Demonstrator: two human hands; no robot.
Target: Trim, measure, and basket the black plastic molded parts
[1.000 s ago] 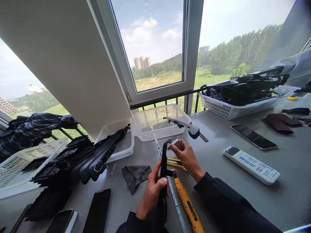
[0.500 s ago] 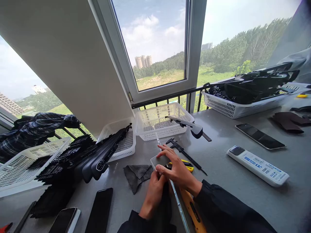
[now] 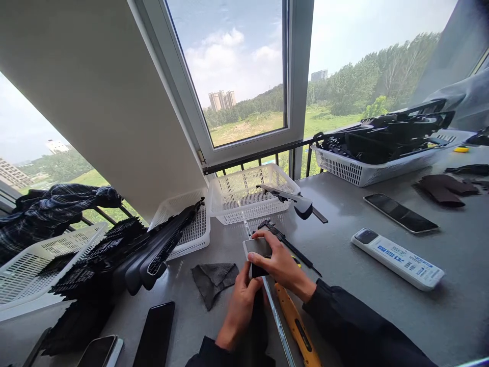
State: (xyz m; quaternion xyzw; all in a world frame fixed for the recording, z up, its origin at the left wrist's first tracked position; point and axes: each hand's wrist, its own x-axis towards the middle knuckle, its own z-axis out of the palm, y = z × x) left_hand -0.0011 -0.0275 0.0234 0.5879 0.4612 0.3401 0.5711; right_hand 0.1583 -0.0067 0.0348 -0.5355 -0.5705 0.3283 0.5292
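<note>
Both my hands hold a small flat rectangular piece (image 3: pixel 260 246) with a grey face and a pale rim; its exact kind I cannot make out. My left hand (image 3: pixel 242 300) pinches its near end, where a dark area shows. My right hand (image 3: pixel 280 262) is closed on its right side, thumb on the face and fingers over the far edge. Beneath the hands runs a long shiny metal strip (image 3: pixel 280 326). An orange-yellow tool handle (image 3: pixel 296 323) lies to its right. A black caliper (image 3: pixel 292 243) rests beyond my right hand, which mostly covers a yellow cutter (image 3: pixel 296 261).
A dark grey cloth (image 3: pixel 214 283) and a black phone (image 3: pixel 155 334) lie to the left. Black plastic parts (image 3: pixel 153 250) fill the left side. White baskets (image 3: pixel 252 216) stand along the window. On the right are a white power strip-like device (image 3: pixel 397 259) and another phone (image 3: pixel 401 213).
The held piece has turned in my hands, so its dark near part now shows. My right hand covers more of the yellow cutter. The whole view has shifted slightly.
</note>
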